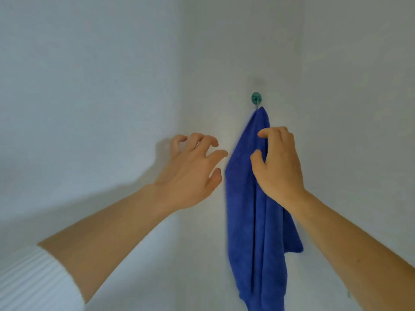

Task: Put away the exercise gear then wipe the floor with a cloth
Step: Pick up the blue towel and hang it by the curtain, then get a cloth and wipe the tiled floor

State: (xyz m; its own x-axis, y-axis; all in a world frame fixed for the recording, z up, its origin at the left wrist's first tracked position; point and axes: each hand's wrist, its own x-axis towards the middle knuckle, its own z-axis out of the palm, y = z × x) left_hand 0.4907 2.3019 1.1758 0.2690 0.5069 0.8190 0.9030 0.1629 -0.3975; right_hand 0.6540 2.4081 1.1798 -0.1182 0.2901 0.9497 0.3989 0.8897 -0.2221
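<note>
A blue cloth (pixel 244 209) hangs in long folds from a small green wall hook (pixel 256 98) near the corner of two white walls. My right hand (pixel 277 162) is on the upper part of the cloth, with fingers and thumb curled round a fold just below the hook. To the left of the cloth my left hand (pixel 193 173) hovers with its fingers spread and bent, holding nothing and a little apart from the fabric. No exercise gear is in view.
White walls (pixel 89 86) fill the view and meet in a corner left of the hook. A white ribbed sleeve (pixel 29 281) shows at the lower left. The floor is out of sight.
</note>
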